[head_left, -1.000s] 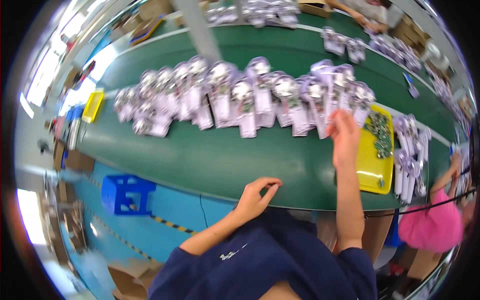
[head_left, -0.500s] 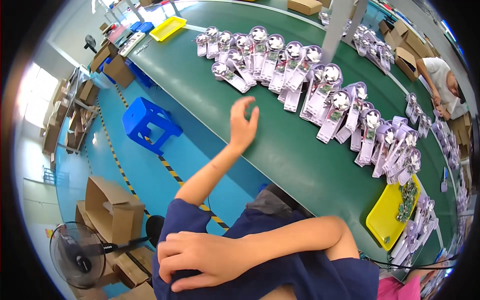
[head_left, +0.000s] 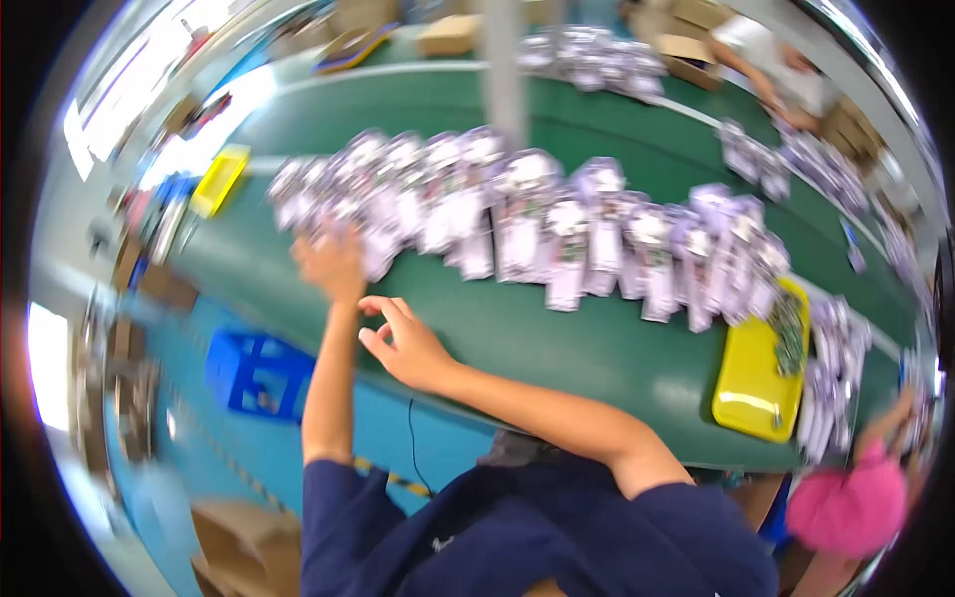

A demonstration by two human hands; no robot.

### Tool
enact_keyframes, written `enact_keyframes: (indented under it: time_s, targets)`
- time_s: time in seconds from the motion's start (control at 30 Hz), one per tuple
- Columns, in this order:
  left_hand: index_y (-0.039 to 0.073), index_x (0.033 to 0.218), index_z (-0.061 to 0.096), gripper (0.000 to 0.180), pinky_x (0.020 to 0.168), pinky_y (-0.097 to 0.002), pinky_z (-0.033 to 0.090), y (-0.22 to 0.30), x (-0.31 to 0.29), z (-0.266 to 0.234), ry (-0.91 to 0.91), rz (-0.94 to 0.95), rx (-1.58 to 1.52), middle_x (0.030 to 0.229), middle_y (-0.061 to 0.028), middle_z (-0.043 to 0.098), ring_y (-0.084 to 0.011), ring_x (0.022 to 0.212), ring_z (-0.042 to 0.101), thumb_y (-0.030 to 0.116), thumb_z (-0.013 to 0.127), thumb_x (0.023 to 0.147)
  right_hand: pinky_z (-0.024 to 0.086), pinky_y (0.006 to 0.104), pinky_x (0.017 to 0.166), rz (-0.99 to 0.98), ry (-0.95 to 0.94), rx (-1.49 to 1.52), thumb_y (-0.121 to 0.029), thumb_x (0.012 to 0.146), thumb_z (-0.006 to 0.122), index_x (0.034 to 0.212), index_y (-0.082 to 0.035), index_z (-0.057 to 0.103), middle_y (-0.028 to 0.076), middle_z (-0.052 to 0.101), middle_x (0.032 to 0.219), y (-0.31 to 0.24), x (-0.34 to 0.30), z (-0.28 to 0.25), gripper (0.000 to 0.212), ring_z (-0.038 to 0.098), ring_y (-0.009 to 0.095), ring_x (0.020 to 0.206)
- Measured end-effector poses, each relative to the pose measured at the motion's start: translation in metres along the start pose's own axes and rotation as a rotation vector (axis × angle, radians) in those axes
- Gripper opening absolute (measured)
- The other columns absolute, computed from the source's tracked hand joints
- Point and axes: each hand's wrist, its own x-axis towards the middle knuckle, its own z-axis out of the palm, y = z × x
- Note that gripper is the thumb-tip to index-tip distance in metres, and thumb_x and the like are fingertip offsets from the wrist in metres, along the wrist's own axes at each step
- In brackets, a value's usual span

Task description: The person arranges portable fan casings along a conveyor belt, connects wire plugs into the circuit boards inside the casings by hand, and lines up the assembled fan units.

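A long row of pale purple handheld fans (head_left: pixel 567 249) with white blades, several showing green circuit boards, lies on the green table (head_left: pixel 477 343). My left hand (head_left: pixel 333 264) reaches to the near side of the fans at the row's left end. Motion smears its fingers, so whether it touches or grips a fan cannot be made out. Close beside the left wrist, my right hand (head_left: pixel 406 346) is over the table's near edge. Its fingers are curved and apart, with nothing in them.
A yellow tray (head_left: pixel 741 393) with green circuit boards is at the right; another yellow tray (head_left: pixel 219 181) lies far left. A blue stool (head_left: pixel 254 373) stands by the table. A co-worker in pink (head_left: pixel 846 502) is at right, another in white (head_left: pixel 751 50) across the table.
My view has swung toward the left. My left hand has reached from the near table area to the fans, and my right hand has come off my left upper arm to beside the left wrist.
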Motion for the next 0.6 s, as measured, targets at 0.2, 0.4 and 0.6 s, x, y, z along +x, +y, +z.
enact_keyframes:
  time_s: [0.2, 0.4, 0.6]
  targets:
    - [0.008, 0.145, 0.059, 0.062, 0.112, -0.0534, 0.042, -0.082, 0.038, -0.013, -0.262, 0.061, -0.147, 0.147, -0.0262, 0.056, -0.0448, 0.137, 0.049, 0.048, 0.067, 0.098, 0.060, 0.0428, 0.054, 0.646, 0.102, 0.577, -0.032, 0.098, 0.065, 0.155, -0.011, 0.032, 0.016, 0.063, 0.121, 0.085, 0.098, 0.041, 0.069, 0.072, 0.027, 0.076]
    - [0.004, 0.132, 0.063, 0.044, 0.099, -0.0448, 0.052, -0.047, 0.056, -0.003, -0.420, -0.074, -0.533, 0.119, -0.0230, 0.072, -0.0391, 0.114, 0.068, 0.023, 0.072, 0.094, 0.060, 0.0374, 0.048, 0.723, 0.113, 0.594, -0.045, 0.106, 0.053, 0.131, -0.011, 0.052, 0.014, 0.075, 0.100, 0.098, 0.134, 0.009, 0.043, 0.073, 0.024, 0.064]
    - [0.006, 0.138, 0.060, 0.055, 0.097, -0.0437, 0.052, -0.060, 0.045, -0.016, -0.408, -0.382, -0.616, 0.121, -0.0259, 0.070, -0.0379, 0.115, 0.067, 0.041, 0.071, 0.097, 0.057, 0.0314, 0.047, 0.746, 0.037, 0.388, -0.038, 0.099, 0.067, 0.116, 0.000, 0.064, 0.012, 0.076, 0.093, 0.078, 0.129, 0.030, 0.042, 0.073, 0.020, 0.065]
